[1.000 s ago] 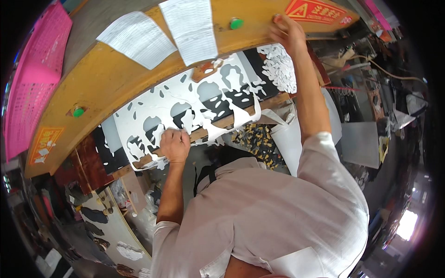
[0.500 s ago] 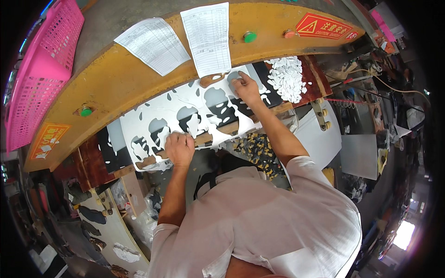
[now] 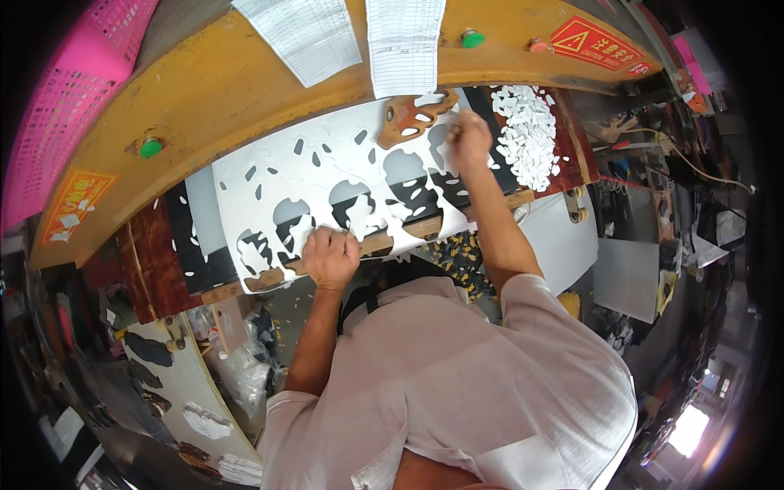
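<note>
A white sheet with large cut-out openings and small slits lies across a black and grey board. At its front edge, my left hand is closed, fingers curled over the sheet's edge. My right hand is above the sheet's right end, fingers curled in; what they hold, if anything, is hidden. Just left of it, a brown cutting die with several holes rests on the sheet's far part. Loose white scraps lie in and around the openings.
A yellow machine beam spans the far side, bearing a green button, a red button and hanging paper forms. Small white pieces are heaped at right. A pink basket stands far left.
My right hand has moved right, off the last opening, and its extended fingers have curled in. My left hand stays at the sheet's front edge. The view has tilted, showing more of the die.
</note>
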